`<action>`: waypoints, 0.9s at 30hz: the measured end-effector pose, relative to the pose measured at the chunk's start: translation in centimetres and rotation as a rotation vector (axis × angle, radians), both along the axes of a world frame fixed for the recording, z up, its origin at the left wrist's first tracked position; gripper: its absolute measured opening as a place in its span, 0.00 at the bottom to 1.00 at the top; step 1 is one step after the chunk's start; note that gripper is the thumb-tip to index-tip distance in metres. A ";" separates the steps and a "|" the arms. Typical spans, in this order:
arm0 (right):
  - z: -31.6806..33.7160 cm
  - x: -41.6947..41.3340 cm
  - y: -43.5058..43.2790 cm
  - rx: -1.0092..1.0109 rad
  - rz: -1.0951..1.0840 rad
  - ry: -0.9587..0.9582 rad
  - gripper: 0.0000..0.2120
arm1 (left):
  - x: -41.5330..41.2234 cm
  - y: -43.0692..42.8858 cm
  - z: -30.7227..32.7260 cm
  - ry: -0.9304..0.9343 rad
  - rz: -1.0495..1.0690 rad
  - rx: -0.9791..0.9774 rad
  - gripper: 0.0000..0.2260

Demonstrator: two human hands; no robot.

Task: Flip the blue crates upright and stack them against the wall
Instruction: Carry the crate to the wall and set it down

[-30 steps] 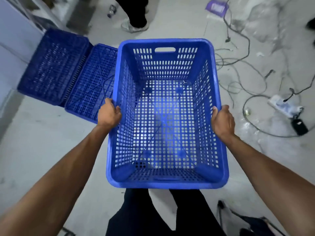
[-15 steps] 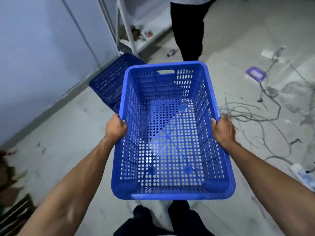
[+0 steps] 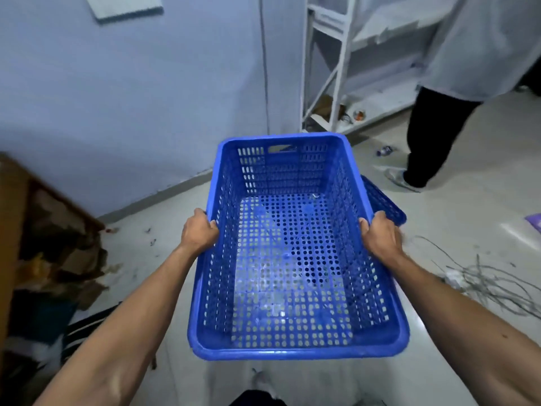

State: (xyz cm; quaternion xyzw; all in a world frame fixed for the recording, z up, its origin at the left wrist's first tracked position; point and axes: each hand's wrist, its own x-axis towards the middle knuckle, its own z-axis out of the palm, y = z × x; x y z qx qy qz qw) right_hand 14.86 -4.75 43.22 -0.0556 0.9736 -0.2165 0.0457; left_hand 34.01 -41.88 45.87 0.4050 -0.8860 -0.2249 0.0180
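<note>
I hold an upright blue perforated crate (image 3: 292, 351) in the air in front of me, its open side up and a handle slot in its far wall. My left hand (image 3: 199, 232) grips the left long rim and my right hand (image 3: 379, 237) grips the right long rim. Behind the held crate, on the floor at its right, a corner of another blue crate (image 3: 383, 200) shows; most of it is hidden. The pale blue wall (image 3: 131, 98) rises ahead and to the left, meeting the floor just beyond the crate.
A person in a white coat and black trousers (image 3: 433, 136) stands at the back right by a white metal rack (image 3: 336, 68). Loose cables (image 3: 483, 282) lie on the floor at right. A brown wooden piece with cardboard clutter (image 3: 52, 244) sits at left.
My view has swung up and left toward the wall while both hands keep the crate. The floor crates slid from the left to behind the held crate's right side.
</note>
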 end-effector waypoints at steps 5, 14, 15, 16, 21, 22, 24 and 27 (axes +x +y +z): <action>1.8 -0.3 -10.4 0.010 0.116 0.019 0.19 | 3.6 -8.1 2.1 0.021 0.105 -0.006 0.12; 2.2 -5.5 -27.1 0.015 0.278 0.012 0.18 | 4.5 -19.2 1.8 0.046 0.311 0.008 0.14; 1.9 -6.5 -28.6 0.021 0.297 0.006 0.18 | 4.1 -20.1 1.7 0.045 0.330 0.015 0.15; 1.4 -7.8 -30.7 0.021 0.326 0.003 0.18 | 3.4 -21.3 1.4 0.041 0.348 0.023 0.15; -0.8 -14.6 -39.7 0.030 0.448 -0.024 0.18 | -0.6 -26.7 0.1 0.000 0.470 0.055 0.15; -1.1 -15.8 -41.3 0.025 0.469 -0.036 0.17 | -1.3 -27.7 -0.1 -0.013 0.495 0.072 0.14; -1.2 -18.3 -45.0 0.026 0.536 -0.034 0.16 | -2.7 -29.7 -0.7 -0.017 0.533 0.093 0.10; -1.3 -21.1 -50.2 0.047 0.572 -0.028 0.17 | -4.1 -32.6 -1.2 -0.031 0.599 0.115 0.13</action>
